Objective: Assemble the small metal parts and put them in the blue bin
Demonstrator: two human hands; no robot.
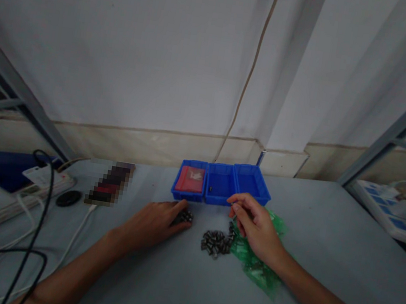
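Note:
My left hand (161, 221) rests on the table, its fingers curled round several small dark metal parts (185, 216). A pile of similar metal pieces (216, 243) lies between my hands, beside a crumpled green plastic bag (259, 271). Above the bag, my right hand (253, 224) is pinched near the front of the blue bins; whatever its fingertips hold is too small to make out. The middle blue bin (221, 179) has one small piece inside. In the left blue bin (187, 198) lies a red packet (189, 179).
A right blue bin (251, 183) adjoins the others. To the left are a pixelated phone-like object (111, 183), a round black disc (69, 198), a power strip (12, 209) and loose cables. Metal frames flank the table (173, 291); a wall stands behind.

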